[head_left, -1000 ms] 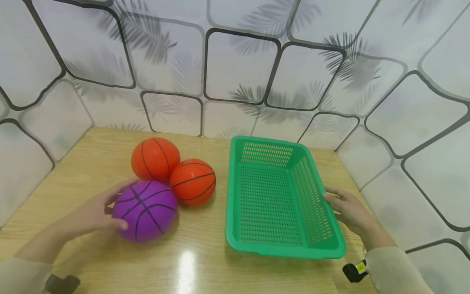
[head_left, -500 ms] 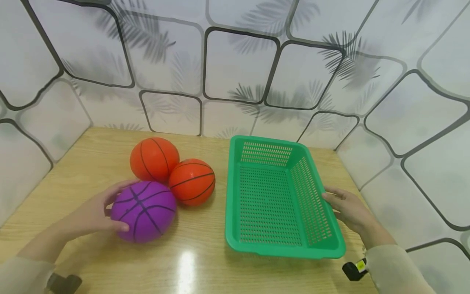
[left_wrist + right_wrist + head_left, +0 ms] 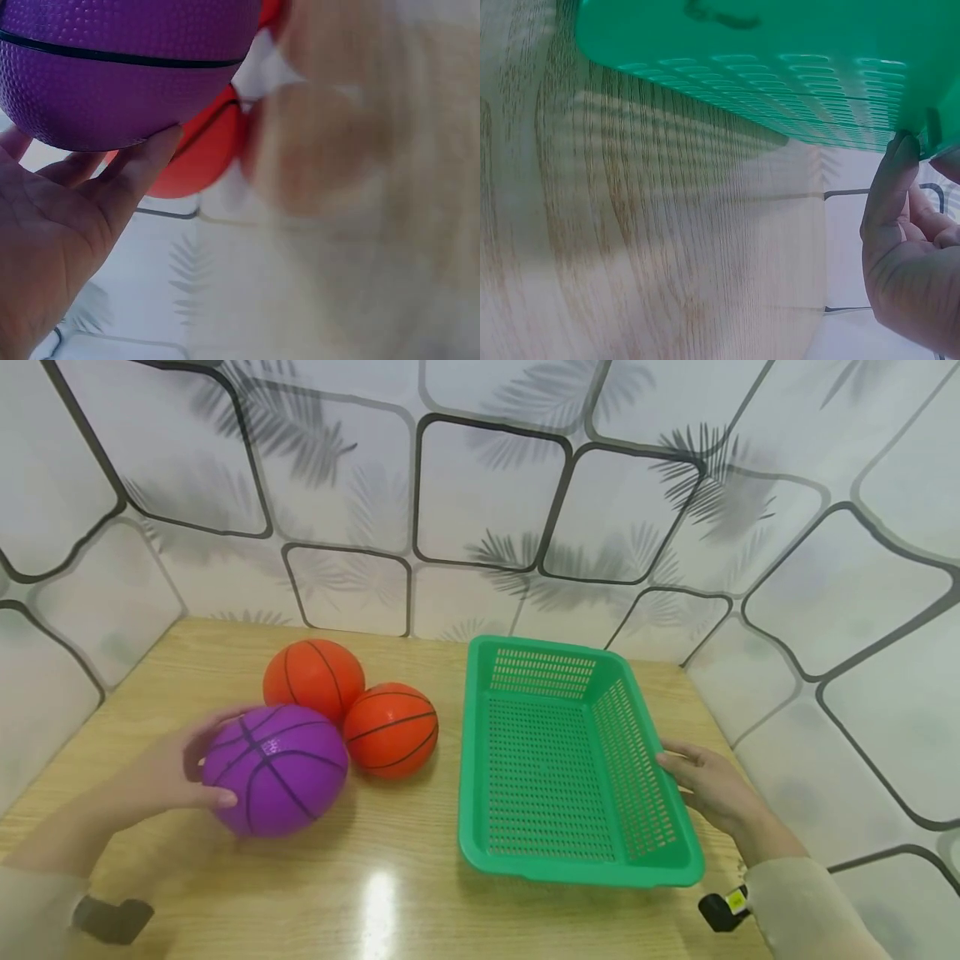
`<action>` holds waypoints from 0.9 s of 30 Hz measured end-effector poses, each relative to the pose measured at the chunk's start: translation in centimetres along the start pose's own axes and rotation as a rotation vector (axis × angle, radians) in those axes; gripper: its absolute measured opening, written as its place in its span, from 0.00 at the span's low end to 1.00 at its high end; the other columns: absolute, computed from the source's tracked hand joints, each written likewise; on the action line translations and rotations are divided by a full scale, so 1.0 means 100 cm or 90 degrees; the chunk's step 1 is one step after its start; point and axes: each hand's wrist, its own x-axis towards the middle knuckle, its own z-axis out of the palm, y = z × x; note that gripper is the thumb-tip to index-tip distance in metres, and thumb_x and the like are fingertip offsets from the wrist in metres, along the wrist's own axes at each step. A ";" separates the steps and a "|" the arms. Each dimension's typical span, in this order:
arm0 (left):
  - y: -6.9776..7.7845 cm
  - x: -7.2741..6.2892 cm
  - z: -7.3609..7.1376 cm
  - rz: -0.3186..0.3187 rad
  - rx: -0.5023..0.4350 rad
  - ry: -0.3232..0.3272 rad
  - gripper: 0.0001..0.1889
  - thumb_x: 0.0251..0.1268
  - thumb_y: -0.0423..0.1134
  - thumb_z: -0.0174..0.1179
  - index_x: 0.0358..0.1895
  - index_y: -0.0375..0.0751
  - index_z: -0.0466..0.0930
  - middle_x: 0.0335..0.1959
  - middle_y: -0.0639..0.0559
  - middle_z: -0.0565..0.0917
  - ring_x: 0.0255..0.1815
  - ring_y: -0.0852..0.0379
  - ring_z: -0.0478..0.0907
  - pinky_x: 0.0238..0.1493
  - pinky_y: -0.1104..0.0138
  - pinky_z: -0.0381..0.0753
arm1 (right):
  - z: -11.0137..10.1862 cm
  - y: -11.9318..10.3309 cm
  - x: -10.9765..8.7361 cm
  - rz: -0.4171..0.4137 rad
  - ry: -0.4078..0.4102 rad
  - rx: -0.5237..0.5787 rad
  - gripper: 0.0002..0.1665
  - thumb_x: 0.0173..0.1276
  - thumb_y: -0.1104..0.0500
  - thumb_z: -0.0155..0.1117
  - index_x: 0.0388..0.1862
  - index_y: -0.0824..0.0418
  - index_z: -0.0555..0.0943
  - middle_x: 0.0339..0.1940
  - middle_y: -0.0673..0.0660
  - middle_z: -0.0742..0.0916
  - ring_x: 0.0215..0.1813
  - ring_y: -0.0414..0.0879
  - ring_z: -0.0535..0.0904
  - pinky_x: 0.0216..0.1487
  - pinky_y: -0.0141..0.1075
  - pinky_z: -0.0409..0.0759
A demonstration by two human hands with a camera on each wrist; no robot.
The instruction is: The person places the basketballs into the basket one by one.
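My left hand (image 3: 176,768) holds a purple toy basketball (image 3: 277,772) with black seams, thumb on its near side and fingers round the left and far side. In the left wrist view the fingers (image 3: 154,154) curve against the pebbled ball (image 3: 127,97). Two orange-red basketballs, one larger (image 3: 311,681) and one smaller (image 3: 393,731), lie just behind it and to its right. My right hand (image 3: 708,785) grips the right rim of a green plastic basket (image 3: 471,760) with slotted walls. In the right wrist view, fingertips (image 3: 904,150) pinch the basket's rim.
Everything is on a light wood-grain table (image 3: 420,877). A patterned wall (image 3: 487,493) with leaf prints rises behind it and on both sides. Black wrist devices (image 3: 723,910) are strapped at the sleeves.
My left hand has raised the purple basketball and shifted it slightly left, away from the orange-red ones. My right hand and the basket stay in place.
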 end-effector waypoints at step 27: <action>0.070 0.080 -0.008 0.030 -0.024 0.051 0.49 0.45 0.18 0.65 0.72 0.54 0.58 0.60 0.47 0.71 0.50 0.56 0.78 0.43 0.62 0.82 | 0.001 -0.001 -0.001 -0.003 -0.005 0.015 0.43 0.74 0.46 0.52 0.76 0.66 0.49 0.69 0.70 0.66 0.68 0.63 0.63 0.62 0.53 0.68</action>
